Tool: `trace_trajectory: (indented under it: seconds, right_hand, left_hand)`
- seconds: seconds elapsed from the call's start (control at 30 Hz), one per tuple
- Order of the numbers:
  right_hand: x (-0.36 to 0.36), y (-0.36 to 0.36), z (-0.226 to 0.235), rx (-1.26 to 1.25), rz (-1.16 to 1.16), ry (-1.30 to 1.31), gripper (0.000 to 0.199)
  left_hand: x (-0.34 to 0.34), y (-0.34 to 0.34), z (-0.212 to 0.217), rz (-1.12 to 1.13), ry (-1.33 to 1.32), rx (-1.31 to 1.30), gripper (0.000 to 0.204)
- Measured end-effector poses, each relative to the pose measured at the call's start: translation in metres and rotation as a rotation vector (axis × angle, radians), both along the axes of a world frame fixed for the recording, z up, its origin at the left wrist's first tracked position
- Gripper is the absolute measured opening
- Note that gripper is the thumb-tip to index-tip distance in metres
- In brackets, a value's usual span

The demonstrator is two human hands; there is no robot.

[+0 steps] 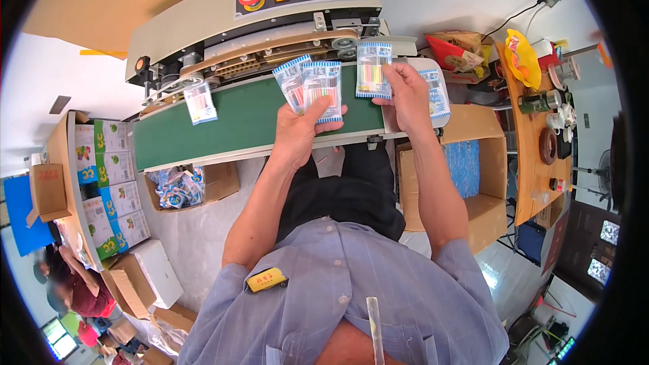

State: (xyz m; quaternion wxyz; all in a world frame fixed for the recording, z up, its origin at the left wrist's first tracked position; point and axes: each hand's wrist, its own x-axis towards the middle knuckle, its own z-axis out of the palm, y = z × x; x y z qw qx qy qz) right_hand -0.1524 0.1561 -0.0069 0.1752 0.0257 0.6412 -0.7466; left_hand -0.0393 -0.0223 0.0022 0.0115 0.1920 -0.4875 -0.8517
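- A green fabric conveyor belt [247,122] runs along a beige metal machine [182,27]; an open brown cardboard box [488,220] stands near right.
- Left hand [297,127]: grip pinching two blue-and-white plastic packets [323,80] above the belt's middle.
- Right hand [410,98]: grip pinching a third packet [370,71], farther right.
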Motion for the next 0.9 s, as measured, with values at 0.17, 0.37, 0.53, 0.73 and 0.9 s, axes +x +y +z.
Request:
trace_trajectory:
  seconds: [0.17,0.37,0.53,0.73,0.9]
  right_hand:
    - [-0.008,-0.018,0.001,0.054,0.108,-0.022,0.026]
    - [0.017,-0.035,0.008,-0.04,-0.032,0.06,0.034]
    - [0.03,-0.019,0.005,-0.069,0.303,-0.041,0.024]
    - [0.001,-0.003,0.021,0.113,0.06,-0.06,0.025]
    - [-0.014,-0.02,0.012,0.127,0.212,-0.105,0.028]
  left_hand:
    - [-0.001,-0.002,0.0,-0.006,-0.028,0.001,0.028]
    - [-0.009,0.012,-0.002,0.097,-0.033,0.026,0.029]
    - [-0.014,0.021,-0.002,0.009,-0.032,0.004,0.03]
    - [-0.005,-0.001,0.004,-0.037,-0.125,-0.061,0.039]
    - [-0.005,0.0,0.009,-0.152,-0.115,0.02,0.037]
